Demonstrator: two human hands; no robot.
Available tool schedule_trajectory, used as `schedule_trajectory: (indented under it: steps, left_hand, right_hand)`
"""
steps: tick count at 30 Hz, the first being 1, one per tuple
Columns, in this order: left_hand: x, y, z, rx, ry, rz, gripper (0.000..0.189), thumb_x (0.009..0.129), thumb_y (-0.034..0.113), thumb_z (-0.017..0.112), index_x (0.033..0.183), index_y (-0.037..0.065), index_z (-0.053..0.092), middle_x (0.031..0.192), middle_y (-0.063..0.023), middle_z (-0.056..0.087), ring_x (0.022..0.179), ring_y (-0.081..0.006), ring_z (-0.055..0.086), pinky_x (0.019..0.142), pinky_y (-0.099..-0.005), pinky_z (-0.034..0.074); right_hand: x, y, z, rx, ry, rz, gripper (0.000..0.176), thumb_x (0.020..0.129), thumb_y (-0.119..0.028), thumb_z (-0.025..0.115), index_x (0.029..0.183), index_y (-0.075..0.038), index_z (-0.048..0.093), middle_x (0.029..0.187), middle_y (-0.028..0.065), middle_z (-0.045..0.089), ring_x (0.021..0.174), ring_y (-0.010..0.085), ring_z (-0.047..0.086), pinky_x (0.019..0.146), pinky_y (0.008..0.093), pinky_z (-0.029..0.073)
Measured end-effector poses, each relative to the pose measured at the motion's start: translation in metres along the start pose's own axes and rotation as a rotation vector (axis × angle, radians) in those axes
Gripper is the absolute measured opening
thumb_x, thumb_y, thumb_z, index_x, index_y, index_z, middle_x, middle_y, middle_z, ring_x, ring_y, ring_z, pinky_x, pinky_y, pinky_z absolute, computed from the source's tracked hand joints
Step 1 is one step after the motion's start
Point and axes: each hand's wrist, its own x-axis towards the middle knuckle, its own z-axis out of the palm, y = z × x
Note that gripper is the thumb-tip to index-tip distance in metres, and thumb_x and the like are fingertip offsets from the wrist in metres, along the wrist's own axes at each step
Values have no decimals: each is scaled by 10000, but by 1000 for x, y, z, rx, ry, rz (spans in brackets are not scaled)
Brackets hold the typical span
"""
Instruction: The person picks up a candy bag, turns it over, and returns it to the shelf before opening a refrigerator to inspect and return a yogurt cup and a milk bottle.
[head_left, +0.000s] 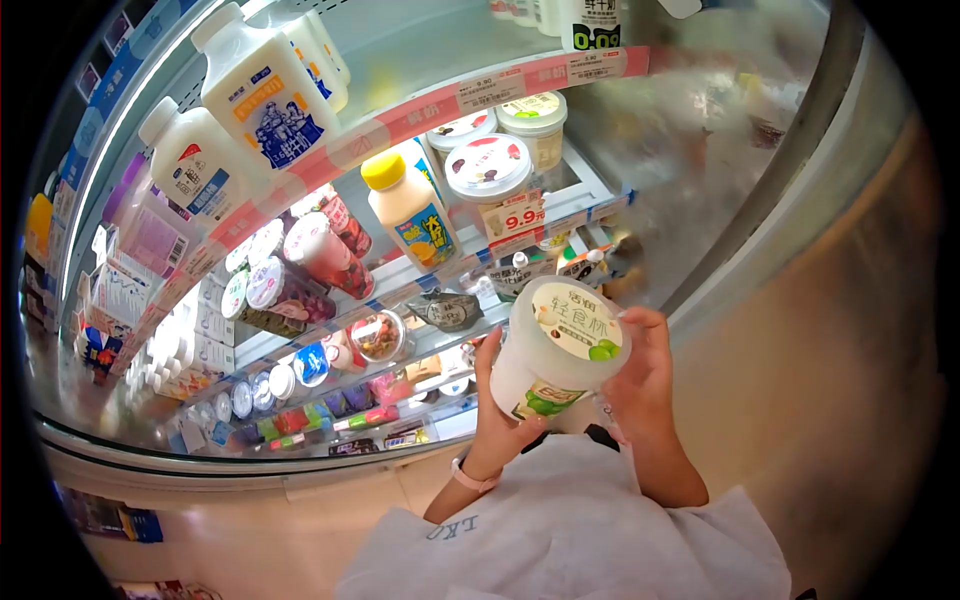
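A large white yogurt cup (535,362) with a pale printed lid and green fruit pictures is held in front of my chest, its lid tilted up toward me. My left hand (500,410) is wrapped around the cup's left side and lower edge, with a light band on the wrist. On the other side, my right hand (645,370) grips the cup near its lid, fingertips at the rim. Similar lidded cups (490,168) stand on the shelf beyond, above a red 9.9 price tag (516,217).
An open refrigerated case (345,215) curves ahead and left, with several shelves. It holds milk bottles (265,95), a yellow-capped bottle (410,210), fruit-printed cups (325,255) and smaller packs. A glass side panel (730,150) bounds it at right. Pale floor (760,400) lies beside me.
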Motion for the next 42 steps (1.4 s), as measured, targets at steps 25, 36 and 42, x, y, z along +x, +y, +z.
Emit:
schedule_trajectory:
  steps: [25,36,42]
  left_hand:
    - [-21,3,5,-164,-218,-447,904,674,491,668,1300,5,233,1143,-109,475,913,-161,555,622,-281,500]
    - [-25,7,31,-372,-183,-512,890,665,661,536,1261,34,328,996,-128,589,710,-44,556,372,-127,244]
    - [-31,-3,24,-313,-211,-584,871,662,621,575,1247,26,327,1023,-103,567,696,-33,541,393,-132,240]
  right_hand:
    - [12,4,-19,-26,-232,230,864,637,-544,682,1238,-34,329,1103,69,478,1041,149,475,857,266,390]
    - [11,5,-26,145,-259,329,824,669,-542,656,1250,-58,330,1109,59,468,1025,147,477,845,270,396]
    - [3,2,-31,192,-242,323,833,681,-535,650,1277,-71,298,1109,63,471,1028,154,479,847,274,406]
